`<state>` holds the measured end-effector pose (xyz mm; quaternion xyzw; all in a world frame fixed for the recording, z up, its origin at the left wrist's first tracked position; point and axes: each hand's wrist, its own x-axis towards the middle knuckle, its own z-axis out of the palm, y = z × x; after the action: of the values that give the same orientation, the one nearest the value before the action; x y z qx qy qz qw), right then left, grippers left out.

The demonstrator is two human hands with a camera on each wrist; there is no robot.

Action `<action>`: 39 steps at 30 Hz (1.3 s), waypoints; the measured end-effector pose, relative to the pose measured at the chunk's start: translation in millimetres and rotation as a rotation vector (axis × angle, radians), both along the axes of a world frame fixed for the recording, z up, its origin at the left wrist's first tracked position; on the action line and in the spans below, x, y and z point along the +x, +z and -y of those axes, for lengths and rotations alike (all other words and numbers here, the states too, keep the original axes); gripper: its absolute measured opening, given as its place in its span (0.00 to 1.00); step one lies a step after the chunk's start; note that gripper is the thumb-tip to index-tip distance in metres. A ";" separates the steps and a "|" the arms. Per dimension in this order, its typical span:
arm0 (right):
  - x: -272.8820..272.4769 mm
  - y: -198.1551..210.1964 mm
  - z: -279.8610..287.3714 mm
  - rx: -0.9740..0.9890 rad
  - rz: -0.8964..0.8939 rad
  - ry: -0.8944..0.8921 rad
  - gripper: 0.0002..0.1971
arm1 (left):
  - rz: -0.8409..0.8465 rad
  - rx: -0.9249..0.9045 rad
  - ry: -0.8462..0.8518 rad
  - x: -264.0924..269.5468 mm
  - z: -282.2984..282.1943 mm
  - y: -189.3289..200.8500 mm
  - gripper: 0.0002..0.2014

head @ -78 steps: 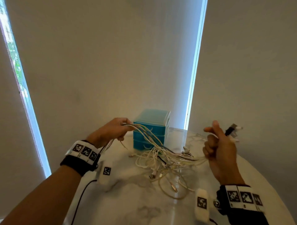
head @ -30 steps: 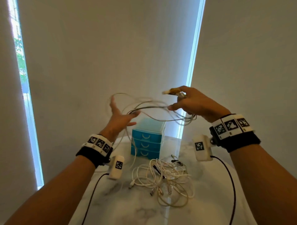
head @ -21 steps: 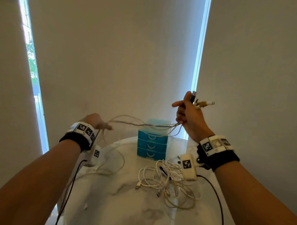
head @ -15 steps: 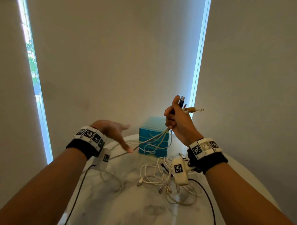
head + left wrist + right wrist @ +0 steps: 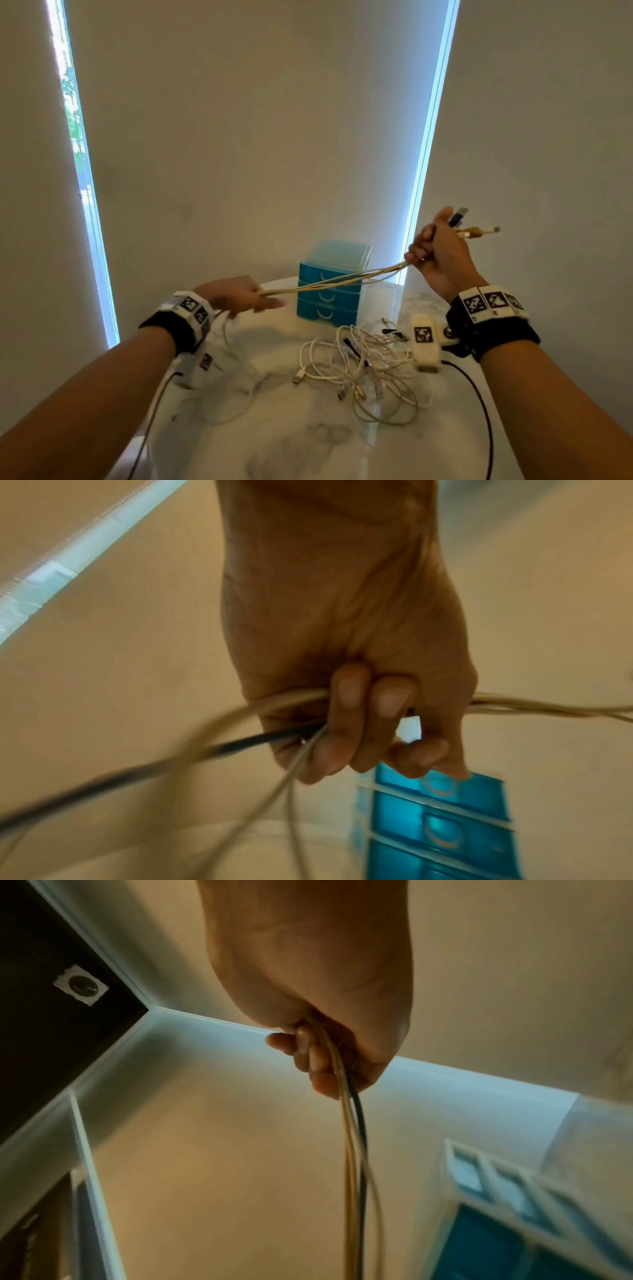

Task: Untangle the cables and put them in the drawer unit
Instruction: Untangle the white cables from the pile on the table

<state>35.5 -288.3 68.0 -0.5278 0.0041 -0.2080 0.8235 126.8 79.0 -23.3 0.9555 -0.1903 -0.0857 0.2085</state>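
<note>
A bundle of cream and black cables point(image 5: 335, 281) stretches taut in the air between my two hands, in front of the blue drawer unit point(image 5: 330, 296). My right hand point(image 5: 436, 251) grips the plug ends high at the right, with a black USB plug point(image 5: 457, 216) and white plugs sticking out above the fist; its fingers point(image 5: 308, 1056) curl round the strands. My left hand point(image 5: 239, 295) holds the bundle lower at the left, fingers point(image 5: 363, 723) curled round the cables point(image 5: 240, 739), whose slack hangs down toward the table. All three drawers look closed.
A tangled heap of white cables point(image 5: 366, 366) with loose plugs lies on the round marble table point(image 5: 308, 445), just in front of the drawer unit. Wrist camera leads trail over the table. Window blinds stand close behind.
My right hand has moved right, away from the left. My left hand has closed on the bundle and the cables between the hands have pulled straight.
</note>
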 end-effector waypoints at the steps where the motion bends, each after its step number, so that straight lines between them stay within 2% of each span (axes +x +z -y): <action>1: 2.4 -7.9 7.4 -0.030 -0.048 -0.027 0.31 | 0.020 0.056 0.040 4.1 -21.2 0.4 0.38; 3: 4.6 -23.1 7.9 -0.119 -0.129 -0.007 0.30 | 0.156 0.243 0.175 11.2 -55.4 11.0 0.39; 5: 4.2 -34.4 -6.1 -0.294 -0.165 0.056 0.32 | 0.487 0.454 0.334 21.1 -72.1 35.2 0.34; 7: 3.9 -37.6 -23.5 -0.453 -0.156 0.085 0.35 | 0.810 0.484 0.448 28.3 -70.7 66.8 0.25; 8: 3.8 -37.0 -31.8 -0.491 -0.153 0.093 0.36 | 0.869 0.454 0.473 31.5 -67.2 77.0 0.24; 9: 3.4 -35.5 -38.8 -0.529 -0.150 0.089 0.38 | 0.832 0.456 0.485 33.7 -61.4 82.7 0.26; 10: 2.2 -34.1 -45.6 -0.573 -0.142 0.087 0.38 | 0.704 0.493 0.484 34.6 -55.2 81.7 0.29; 13: -3.5 -37.9 -59.7 -0.659 -0.102 0.120 0.37 | 0.202 0.612 0.398 33.6 -30.3 51.2 0.45; 15: -9.5 -44.4 -65.0 -0.677 -0.085 0.153 0.35 | 0.079 0.567 0.278 22.5 -1.6 38.1 0.51; 16: -10.3 -48.6 -66.1 -0.686 -0.085 0.161 0.35 | 0.079 0.479 0.187 15.0 19.7 36.9 0.48; 17: -9.4 -53.6 -66.5 -0.695 -0.091 0.174 0.34 | 0.076 0.304 0.086 7.7 41.2 36.9 0.42; 19: -7.2 -64.2 -68.7 -0.706 -0.105 0.193 0.33 | -0.071 -0.250 -0.109 -11.4 86.3 37.5 0.24; 21: -3.2 -74.8 -71.7 -0.707 -0.137 0.213 0.32 | -0.205 -0.726 -0.190 -35.1 127.6 33.8 0.12; 22: -1.2 -78.4 -72.0 -0.676 -0.159 0.208 0.33 | -0.262 -0.871 -0.172 -47.0 145.5 32.1 0.14; 23: -3.1 -79.5 -71.8 -0.626 -0.184 0.189 0.34 | -0.327 -0.943 -0.139 -58.2 158.5 29.0 0.21; 25: -8.1 -81.3 -66.5 -0.568 -0.237 0.146 0.30 | -0.428 -0.928 -0.094 -73.0 175.7 20.5 0.39; 26: -9.5 -83.4 -62.6 -0.570 -0.255 0.156 0.28 | -0.438 -0.896 -0.077 -75.3 180.0 15.3 0.43; 29: -10.4 -97.8 -46.7 -0.492 -0.257 0.204 0.30 | -0.352 -0.860 -0.030 -78.4 182.9 8.1 0.36; 32: -15.4 -108.6 -30.0 -0.155 -0.129 0.144 0.27 | -0.313 -0.853 -0.073 -74.6 182.5 3.1 0.31; 34: -16.1 -114.1 -19.5 0.019 -0.006 0.027 0.28 | -0.217 -0.746 -0.098 -70.6 181.4 -2.8 0.29; 35: -14.9 -117.2 -15.4 0.012 0.037 -0.020 0.26 | -0.161 -0.680 -0.103 -68.1 181.7 -7.6 0.27; 37: -11.5 -124.7 -14.5 -0.121 0.048 -0.062 0.21 | -0.114 -0.606 -0.130 -66.9 184.6 -16.5 0.23; 39: -9.9 -134.1 -17.4 -0.289 0.019 -0.082 0.22 | -0.125 -0.572 -0.171 -68.0 191.7 -22.4 0.22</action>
<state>25.6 -270.9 -66.1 -0.6381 -0.0123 -0.2449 0.7299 58.8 -112.8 -45.7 0.8315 -0.2732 -0.1045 0.4723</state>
